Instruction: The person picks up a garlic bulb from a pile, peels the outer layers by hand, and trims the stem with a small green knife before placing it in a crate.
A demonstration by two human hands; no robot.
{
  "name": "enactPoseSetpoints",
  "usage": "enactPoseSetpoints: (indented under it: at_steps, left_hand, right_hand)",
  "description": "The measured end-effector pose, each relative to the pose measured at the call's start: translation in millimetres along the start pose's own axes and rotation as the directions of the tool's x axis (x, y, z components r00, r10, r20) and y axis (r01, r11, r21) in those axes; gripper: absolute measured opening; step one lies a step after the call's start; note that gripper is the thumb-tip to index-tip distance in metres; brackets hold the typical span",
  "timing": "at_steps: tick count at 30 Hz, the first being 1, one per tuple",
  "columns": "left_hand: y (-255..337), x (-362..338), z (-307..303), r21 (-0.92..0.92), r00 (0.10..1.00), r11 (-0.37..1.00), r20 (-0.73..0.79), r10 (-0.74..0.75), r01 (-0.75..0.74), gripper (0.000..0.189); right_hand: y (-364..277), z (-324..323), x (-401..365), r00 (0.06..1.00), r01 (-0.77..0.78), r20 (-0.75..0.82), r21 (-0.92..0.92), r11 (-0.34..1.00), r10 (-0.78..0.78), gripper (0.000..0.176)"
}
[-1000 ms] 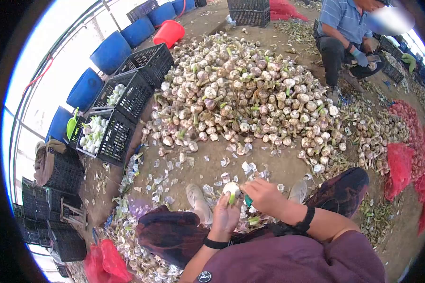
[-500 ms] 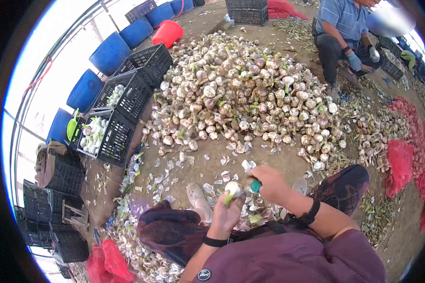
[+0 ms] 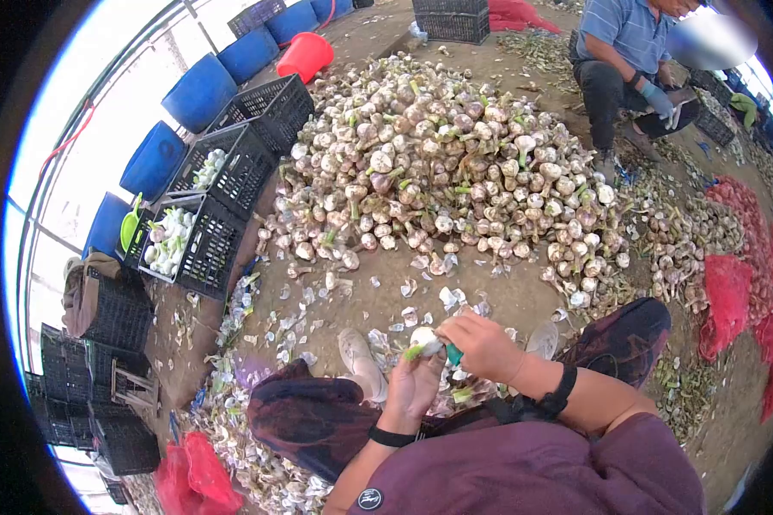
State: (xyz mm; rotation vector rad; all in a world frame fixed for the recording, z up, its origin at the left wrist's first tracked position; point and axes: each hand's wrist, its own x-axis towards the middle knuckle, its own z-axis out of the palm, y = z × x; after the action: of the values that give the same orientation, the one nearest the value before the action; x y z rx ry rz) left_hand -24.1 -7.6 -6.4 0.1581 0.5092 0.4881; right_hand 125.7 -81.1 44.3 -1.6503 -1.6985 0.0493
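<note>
**Right hand back at the garlic bulb**

Half a second ago the right hand (image 3: 483, 348) stood apart from the garlic bulb (image 3: 428, 337); now it is up against the bulb's right side, closed around a tool with a green handle (image 3: 453, 354). The tool's working end is hidden. The left hand (image 3: 413, 389) grips the bulb from below, and its green stem (image 3: 414, 352) now points more to the left. Bulb and hands are between the person's knees, above the near edge of the bare earth floor (image 3: 515, 290).

Across the floor, the co-worker's gloved hand (image 3: 659, 100), lower in the previous frame, is now raised and near a brownish thing too small to identify.

By count, the person's hands have one bulb and one tool. Three black crates (image 3: 212, 251) stand in a row along the left edge of the garlic pile (image 3: 442, 163); two show pale bulbs (image 3: 171, 242) inside, while the contents of the farthest cannot be made out. Six blue barrels (image 3: 199, 94) line the floor's left edge, with one red bucket (image 3: 305, 57) beyond the pile's far left corner. The pile's bulbs are too many and too overlapped to count.
</note>
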Motion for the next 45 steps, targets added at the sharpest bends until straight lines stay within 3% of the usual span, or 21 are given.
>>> enactPoseSetpoints:
  at_steps: [3,7,10,12,16,18,22,25,28,31,34,37,40,43,45]
  left_hand:
    - [1.6,0.1,-1.2,-0.045,0.999,0.998,0.045,-0.029,0.031,0.027]
    - [3.4,-1.8,6.5,-0.022,0.998,0.998,-0.034,-0.061,0.06,0.029]
    - [2.8,-1.7,8.6,0.018,0.996,0.997,-0.053,-0.078,0.079,0.031]
    - [5.1,-1.9,6.9,-0.023,0.997,0.997,-0.038,-0.068,0.068,0.03]
    - [6.7,-5.6,17.6,0.186,0.994,0.981,-0.087,0.063,-0.046,0.033]
    - [6.4,-3.8,18.7,0.325,0.992,0.939,-0.02,0.123,-0.11,0.035]
    - [10.4,-9.4,27.6,0.348,0.991,0.932,-0.04,0.124,-0.102,0.038]
    - [11.6,-7.2,21.8,0.396,0.998,0.917,-0.013,0.068,-0.057,0.04]
    - [8.0,-10.6,14.5,0.407,0.999,0.912,-0.031,-0.044,0.053,0.044]
    - [12.1,-15.2,34.6,0.336,0.997,0.94,-0.069,-0.032,0.054,0.044]
    - [10.4,-8.5,20.7,0.38,0.997,0.923,0.017,-0.073,0.061,0.046]
    - [6.0,-11.6,29.7,0.467,0.986,0.881,0.169,-0.011,-0.071,0.048]
    - [9.9,-11.7,28.9,0.405,0.983,0.912,0.181,-0.015,-0.061,0.051]
    - [13.3,-7.6,32.1,0.313,0.979,0.947,0.205,0.01,-0.075,0.052]
    - [13.0,-6.9,29.5,0.241,0.978,0.967,0.205,0.031,-0.081,0.053]
  right_hand:
    - [3.8,-1.5,2.6,0.999,0.037,0.015,-0.011,0.999,-0.037,0.018]
    - [8.0,-9.9,9.2,0.999,0.007,0.052,0.015,1.0,-0.008,0.021]
    - [13.9,-14.2,13.6,0.986,-0.163,0.028,0.05,0.985,0.161,0.02]
    - [11.8,-16.0,13.1,0.972,-0.234,0.029,0.182,0.955,0.233,0.016]
    - [4.1,-10.4,7.1,0.952,-0.305,0.096,0.334,0.892,0.29,0.013]
    - [0.0,-10.9,6.2,0.952,-0.306,0.101,0.316,0.898,0.289,0.013]
    - [-0.8,-6.0,0.4,0.975,-0.203,0.119,0.152,0.967,0.186,0.014]
    - [-3.4,-11.3,4.1,0.989,-0.146,0.003,0.091,0.985,0.147,0.016]
    - [12.9,-15.8,8.4,0.976,-0.215,-0.025,0.033,0.976,0.215,0.02]
    - [20.0,-16.0,6.5,0.932,-0.341,0.157,0.078,0.937,0.327,0.023]
    - [14.8,-18.7,6.4,0.923,-0.384,0.04,0.018,0.923,0.383,0.023]
    - [27.1,-18.6,3.6,0.923,-0.384,-0.05,-0.124,0.915,0.381,0.022]
    - [54.4,-4.9,-14.4,0.875,-0.435,0.079,-0.307,0.847,0.478,0.026]
    - [55.2,-10.4,-16.5,0.764,-0.469,0.44,-0.121,0.875,0.471,0.027]
    - [36.0,-20.5,-9.1,0.837,-0.457,0.379,0.085,0.886,0.395,0.028]
